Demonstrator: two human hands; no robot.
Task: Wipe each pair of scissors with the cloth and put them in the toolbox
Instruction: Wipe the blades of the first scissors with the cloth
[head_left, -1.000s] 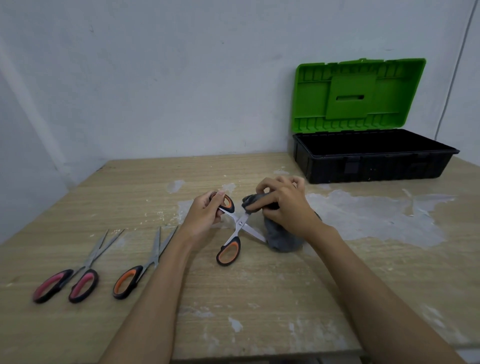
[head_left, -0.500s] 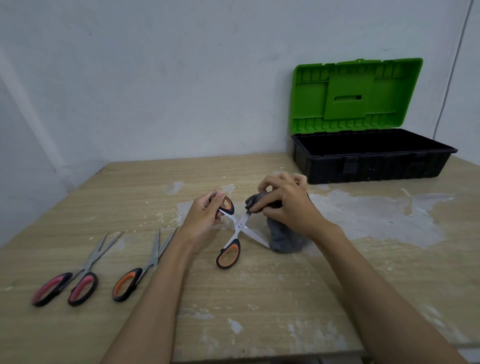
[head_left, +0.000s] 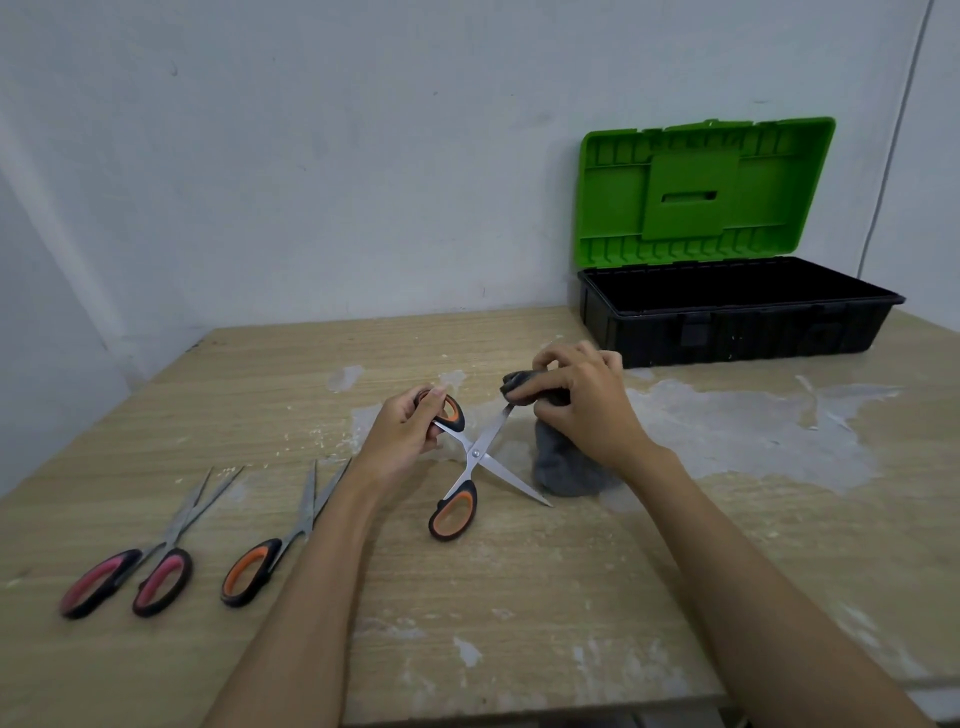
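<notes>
Two pairs, pink-handled scissors (head_left: 127, 574) and orange-handled scissors (head_left: 270, 545), wait unwiped on the bench (head_left: 519, 623). The left hand (head_left: 402, 434) grips the open scissors (head_left: 470, 460); the right hand's (head_left: 582, 410) cloth (head_left: 563, 467) pinch has slid up to the blade tip, finishing that stroke. The toolbox (head_left: 737, 322) stays empty.

A workshop: plaster-stained wooden table (head_left: 519, 597), open toolbox (head_left: 727, 322), bare white wall (head_left: 311, 156).

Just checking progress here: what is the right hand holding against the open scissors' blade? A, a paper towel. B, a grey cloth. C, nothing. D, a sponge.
B: the right hand grips a grey cloth bunched round one blade tip of the open scissors, which the left hand holds by a handle.
</notes>
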